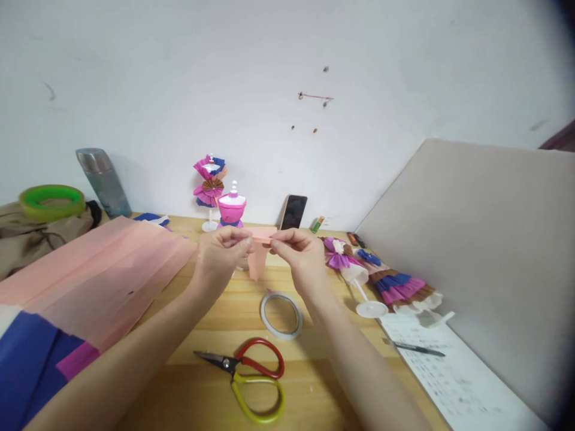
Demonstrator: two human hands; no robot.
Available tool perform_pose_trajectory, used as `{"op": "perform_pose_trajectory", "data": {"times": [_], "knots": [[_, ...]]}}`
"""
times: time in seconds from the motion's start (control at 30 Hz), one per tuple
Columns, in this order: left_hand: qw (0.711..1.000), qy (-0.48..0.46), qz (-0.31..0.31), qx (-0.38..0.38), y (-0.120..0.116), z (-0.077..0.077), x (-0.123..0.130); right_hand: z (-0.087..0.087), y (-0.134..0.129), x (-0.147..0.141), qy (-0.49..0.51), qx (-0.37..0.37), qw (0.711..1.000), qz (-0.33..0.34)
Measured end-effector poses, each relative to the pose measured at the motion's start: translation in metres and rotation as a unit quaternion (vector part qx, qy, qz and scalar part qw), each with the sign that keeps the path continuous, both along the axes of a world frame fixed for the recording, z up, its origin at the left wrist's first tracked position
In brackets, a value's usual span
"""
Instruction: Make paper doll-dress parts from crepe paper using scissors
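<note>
Nearest to the person, a pair of scissors [228,363] with one red and one yellow handle lies on the wooden table between the two forearms. If a forearm comes down carelessly, it could, I think, push them or meet the pointed blades. A little further lies a white tape roll [287,336], flat; I cannot tell whether its sticky end is free.

Beyond it, the left hand [221,254] and the right hand [302,254] both pinch narrowly, thumbs against fingers, on a peach crepe-paper strip [257,263]. It is held above the table, its folded upper edge between the fingertips and one part hanging down. Such paper is probably weak: uneven pulling might stretch or tear it, and a loose pinch might let the fold open.

Behind the hands stands a miniature dress form [232,209] in pink; if the hands reach forward too far, they may knock it. Further back, a smartphone [294,211] leans near the wall.
</note>
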State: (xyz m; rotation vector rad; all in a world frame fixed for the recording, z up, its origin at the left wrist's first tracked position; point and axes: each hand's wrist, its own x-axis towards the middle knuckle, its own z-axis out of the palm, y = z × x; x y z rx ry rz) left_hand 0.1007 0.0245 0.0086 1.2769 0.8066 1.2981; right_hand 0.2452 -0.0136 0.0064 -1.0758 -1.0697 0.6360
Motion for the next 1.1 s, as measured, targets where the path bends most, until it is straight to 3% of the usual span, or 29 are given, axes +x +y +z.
{"op": "perform_pose_trajectory", "data": {"times": [0.17, 0.4, 0.6, 0.83, 1.1], "knots": [[0.996, -0.035, -0.017, -0.078, -0.007, 0.010, 0.001, 0.005, -0.002, 0.001, 0.028, 0.008, 0.999, 0.019], [0.996, -0.025, -0.010, -0.083, -0.010, 0.015, 0.000, 0.007, -0.003, -0.002, 0.049, -0.002, 0.999, 0.007], [0.999, -0.033, -0.010, -0.033, -0.003, 0.006, 0.002, 0.003, -0.001, -0.001, 0.036, 0.020, 0.999, -0.001], [0.997, 0.023, 0.033, 0.064, 0.005, -0.011, 0.001, -0.007, 0.000, -0.001, -0.111, 0.101, 0.988, -0.048], [0.991, 0.067, 0.047, 0.104, 0.002, -0.012, 0.001, -0.008, -0.001, 0.000, -0.190, 0.098, 0.973, -0.089]]}}
